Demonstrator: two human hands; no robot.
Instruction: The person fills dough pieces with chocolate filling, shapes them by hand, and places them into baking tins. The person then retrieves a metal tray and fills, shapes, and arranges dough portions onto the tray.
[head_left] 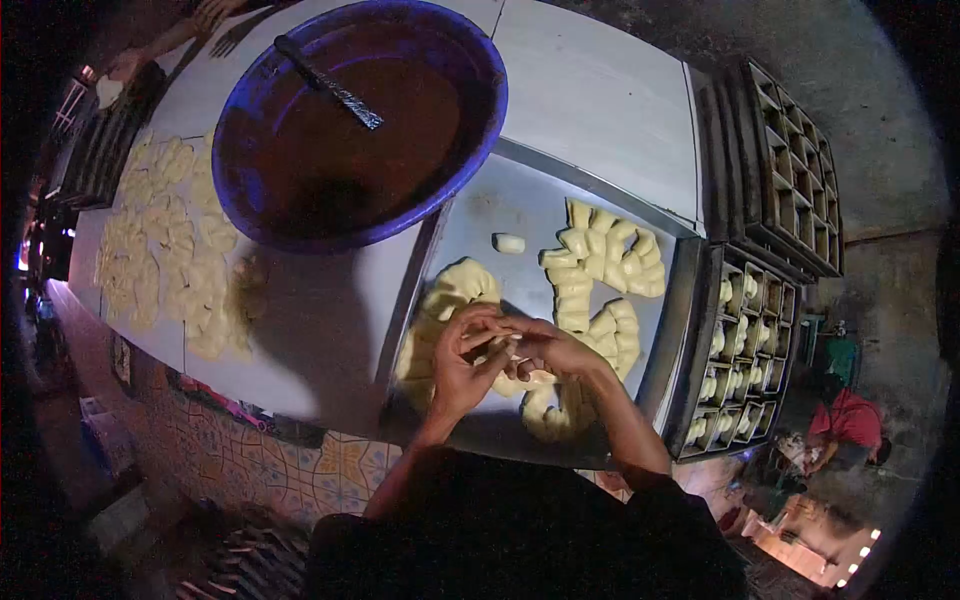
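My left hand (pixel 465 365) and my right hand (pixel 550 350) meet over a shallow metal tray (pixel 490 205). The fingers of both are bent and pressed together at the tips, and whatever they hold between them is hidden. Curved rows of pale dough pieces (pixel 605 250) lie in the tray, at its right side and beneath my hands. More dough (pixel 465 280) sits just beyond my left hand. One lone dough piece (pixel 509 243) rests apart from the rows.
A large purple basin (pixel 235 200) of dark brown contents stands at upper left, a brush (pixel 335 88) lying across it. Flattened dough (pixel 165 240) covers the left table. Divided moulds (pixel 740 370), some holding dough, are at right near stacked moulds (pixel 800 170). Another person (pixel 850 425) is lower right.
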